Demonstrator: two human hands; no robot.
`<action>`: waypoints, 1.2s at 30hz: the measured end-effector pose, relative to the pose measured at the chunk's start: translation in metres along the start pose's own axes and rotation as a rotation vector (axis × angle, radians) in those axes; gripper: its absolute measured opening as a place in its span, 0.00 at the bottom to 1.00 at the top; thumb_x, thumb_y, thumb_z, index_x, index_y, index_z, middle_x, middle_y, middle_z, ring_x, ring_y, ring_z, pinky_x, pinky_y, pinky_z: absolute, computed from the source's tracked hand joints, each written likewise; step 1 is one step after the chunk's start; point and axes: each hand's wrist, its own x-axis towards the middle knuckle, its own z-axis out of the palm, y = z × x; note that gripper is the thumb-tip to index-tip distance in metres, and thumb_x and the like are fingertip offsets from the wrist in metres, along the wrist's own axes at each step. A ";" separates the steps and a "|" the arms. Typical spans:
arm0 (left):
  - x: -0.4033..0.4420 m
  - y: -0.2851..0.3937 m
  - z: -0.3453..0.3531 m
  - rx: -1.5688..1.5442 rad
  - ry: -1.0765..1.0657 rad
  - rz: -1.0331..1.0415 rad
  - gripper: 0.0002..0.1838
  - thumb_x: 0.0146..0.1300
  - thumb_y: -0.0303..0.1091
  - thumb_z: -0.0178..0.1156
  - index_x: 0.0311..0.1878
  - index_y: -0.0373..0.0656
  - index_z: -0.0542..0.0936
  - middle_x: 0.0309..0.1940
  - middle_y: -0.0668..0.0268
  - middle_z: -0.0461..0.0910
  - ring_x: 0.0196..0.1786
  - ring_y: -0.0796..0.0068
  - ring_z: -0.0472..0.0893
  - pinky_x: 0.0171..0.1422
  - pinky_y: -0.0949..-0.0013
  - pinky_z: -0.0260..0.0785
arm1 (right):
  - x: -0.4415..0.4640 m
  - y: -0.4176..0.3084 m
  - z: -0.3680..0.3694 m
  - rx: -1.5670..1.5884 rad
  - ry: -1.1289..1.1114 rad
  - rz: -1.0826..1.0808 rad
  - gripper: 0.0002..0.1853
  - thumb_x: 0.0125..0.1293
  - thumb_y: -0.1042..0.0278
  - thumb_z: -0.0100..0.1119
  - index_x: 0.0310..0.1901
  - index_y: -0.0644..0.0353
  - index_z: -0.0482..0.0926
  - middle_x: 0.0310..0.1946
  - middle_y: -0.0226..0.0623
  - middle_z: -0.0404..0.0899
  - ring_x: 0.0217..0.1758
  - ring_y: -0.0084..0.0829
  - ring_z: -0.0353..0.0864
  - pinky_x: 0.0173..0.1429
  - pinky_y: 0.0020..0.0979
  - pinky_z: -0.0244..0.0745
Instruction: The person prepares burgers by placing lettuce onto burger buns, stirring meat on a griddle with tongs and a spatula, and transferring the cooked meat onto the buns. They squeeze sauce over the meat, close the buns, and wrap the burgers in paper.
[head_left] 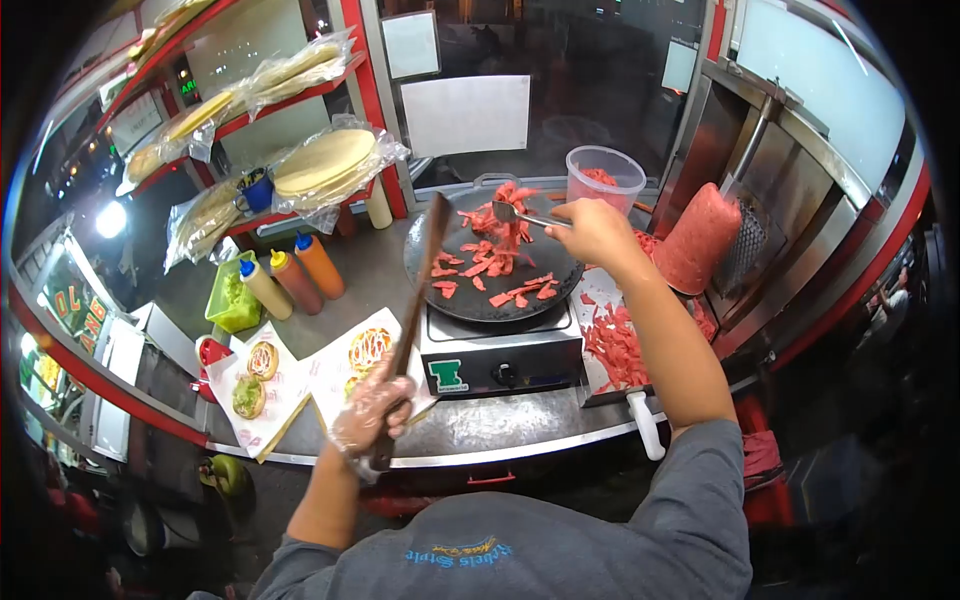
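My left hand (374,414), in a clear plastic glove, is closed round a long dark wooden stick (418,310) held upright beside the stove. My bare right hand (590,232) grips metal tongs (530,216) over the round black pan (460,302). Red meat strips hang at the tips of the tongs, and more strips (487,258) lie in the pan. The pan sits on a gas stove (502,350). Left of the stove, an open bun with red and white sauce (370,347) rests on paper, partly behind the stick. Another open bun, with chopped greens (248,397), lies further left.
A meat cone (697,238) stands at the right, above a tray of shavings (614,345) and a white-handled tool (646,425). Behind the pan is a clear tub (604,180). Sauce bottles (297,280), a green container (234,297) and flatbread shelves (325,163) are at the left.
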 end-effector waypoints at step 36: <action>-0.022 -0.004 -0.033 0.009 -0.086 -0.138 0.39 0.78 0.35 0.56 0.86 0.48 0.50 0.34 0.72 0.68 0.26 0.84 0.66 0.27 0.77 0.65 | -0.074 0.055 0.016 0.310 -0.126 0.415 0.18 0.73 0.54 0.64 0.55 0.58 0.88 0.43 0.52 0.89 0.47 0.48 0.90 0.51 0.42 0.81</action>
